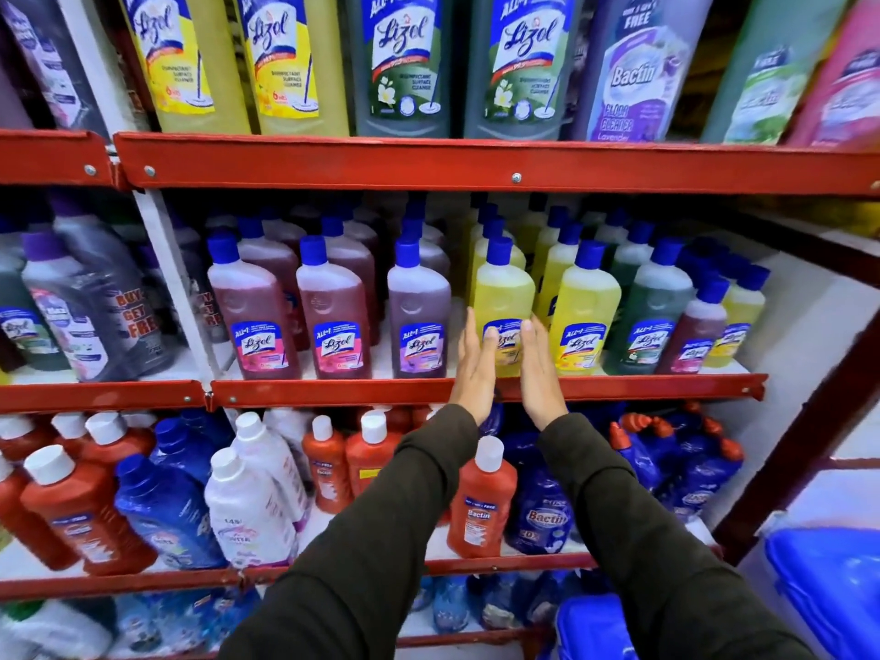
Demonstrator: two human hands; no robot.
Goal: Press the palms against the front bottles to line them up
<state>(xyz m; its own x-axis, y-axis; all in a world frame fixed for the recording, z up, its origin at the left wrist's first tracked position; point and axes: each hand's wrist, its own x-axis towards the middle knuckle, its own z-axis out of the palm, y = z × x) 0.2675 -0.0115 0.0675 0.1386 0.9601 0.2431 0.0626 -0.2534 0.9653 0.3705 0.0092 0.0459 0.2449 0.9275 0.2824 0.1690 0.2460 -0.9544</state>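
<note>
- red metal shelf rail [333,166] across the top, with tall yellow Lizol bottles [183,64] and grey-green Lizol bottles [402,64] standing above it
- lavender Bactin floor cleaner [633,78] just to their right
- on the middle shelf, pink-brown Lizol bottles [252,316] with blue caps, and a green Lizol bottle [650,316] further right
- on the lower shelf, orange bottles with white caps [76,507], a white bottle [247,507] and a blue Bactin pouch [543,516]
- blue plastic tub [828,583] at the lower right
</note>
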